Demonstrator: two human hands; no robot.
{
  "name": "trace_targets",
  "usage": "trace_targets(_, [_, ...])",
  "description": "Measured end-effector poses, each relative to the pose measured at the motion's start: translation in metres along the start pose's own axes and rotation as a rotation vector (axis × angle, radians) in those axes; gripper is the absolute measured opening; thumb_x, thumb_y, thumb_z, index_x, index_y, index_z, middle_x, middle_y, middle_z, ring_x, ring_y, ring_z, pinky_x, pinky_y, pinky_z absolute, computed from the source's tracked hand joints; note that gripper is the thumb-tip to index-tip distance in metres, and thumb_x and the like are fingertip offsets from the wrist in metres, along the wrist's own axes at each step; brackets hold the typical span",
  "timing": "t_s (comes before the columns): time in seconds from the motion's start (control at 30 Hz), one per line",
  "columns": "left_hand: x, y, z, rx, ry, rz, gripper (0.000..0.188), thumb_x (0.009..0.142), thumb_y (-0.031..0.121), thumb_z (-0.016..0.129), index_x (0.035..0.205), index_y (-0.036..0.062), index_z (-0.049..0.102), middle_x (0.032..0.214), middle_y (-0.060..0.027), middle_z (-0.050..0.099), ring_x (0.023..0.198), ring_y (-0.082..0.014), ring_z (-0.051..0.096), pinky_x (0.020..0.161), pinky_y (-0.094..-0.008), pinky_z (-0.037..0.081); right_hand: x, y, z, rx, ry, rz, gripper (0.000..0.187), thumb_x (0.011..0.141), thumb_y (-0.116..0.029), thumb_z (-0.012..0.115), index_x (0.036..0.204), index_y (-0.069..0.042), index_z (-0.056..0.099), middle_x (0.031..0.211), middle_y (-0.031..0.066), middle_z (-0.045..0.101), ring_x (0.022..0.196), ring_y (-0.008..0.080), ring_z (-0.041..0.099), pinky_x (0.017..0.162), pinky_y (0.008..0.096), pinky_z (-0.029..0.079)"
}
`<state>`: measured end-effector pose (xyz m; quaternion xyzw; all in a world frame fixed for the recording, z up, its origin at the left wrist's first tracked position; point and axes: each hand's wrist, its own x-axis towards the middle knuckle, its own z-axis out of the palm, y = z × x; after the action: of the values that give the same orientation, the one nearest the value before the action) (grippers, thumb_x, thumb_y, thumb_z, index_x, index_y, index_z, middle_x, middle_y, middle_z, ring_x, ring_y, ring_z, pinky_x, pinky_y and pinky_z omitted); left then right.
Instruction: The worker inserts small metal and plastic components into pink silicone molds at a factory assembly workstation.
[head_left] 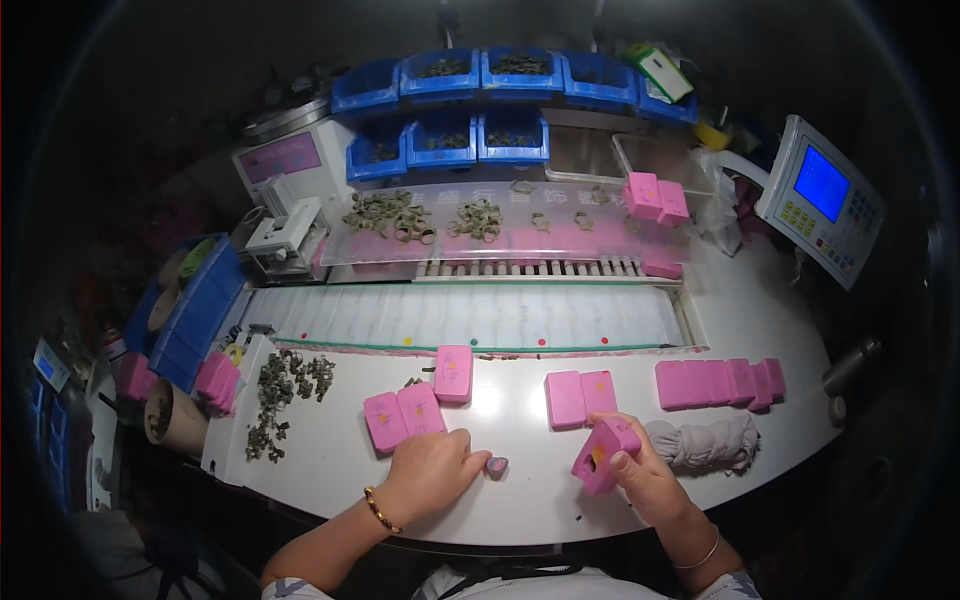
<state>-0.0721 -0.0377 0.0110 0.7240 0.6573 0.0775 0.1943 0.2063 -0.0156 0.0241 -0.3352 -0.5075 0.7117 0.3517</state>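
- A workshop, by its looks — a long white bench (pixel 510 400) scattered with small parts (pixel 285 380).
- Blue bins (pixel 442 157) in two rows, several holding similar pieces.
- Ring-shaped pieces (pixel 480 221) in heaps, and pink blocks (pixel 710 384) grouped on the bench.
- A keypad panel (pixel 825 203) with a blue screen — industrial kit — and a white machine (pixel 288 235).

I see both forearms (pixel 335 545) extended forward; the left hand (pixel 430 472) lies back-up, fingers (pixel 461 438) curled under, while the right hand (pixel 652 485) grips, thumb (pixel 624 468) on the near side.
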Motion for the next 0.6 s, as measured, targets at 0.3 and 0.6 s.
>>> trace_targets(0.3, [-0.003,0.064,0.007,-0.897,0.029,0.414,0.075,0.079,0.011,0.076,0.14,0.0009,0.035,0.12,-0.0189,0.058,0.106,-0.0289,0.064,0.087,-0.0374,0.054,0.015,0.0,0.027,-0.567,0.048,-0.408,0.056,0.072,-0.011,0.083,0.121,-0.004,0.058,0.106,0.0087,0.057,0.099,0.0207,0.057,0.09,0.0335,0.047])
trace_targets(0.6, [0.001,0.055,0.008,-1.115,-0.24,0.398,0.067,0.082,0.009,0.075,0.139,-0.0009,0.041,0.125,-0.0134,0.059,0.111,-0.0185,0.06,0.096,-0.0322,0.048,0.017,-0.027,0.005,-0.715,-0.239,-0.487,0.06,0.076,-0.015,0.08,0.128,0.001,0.055,0.109,0.0115,0.058,0.092,0.0194,0.058,0.077,0.0304,0.05])
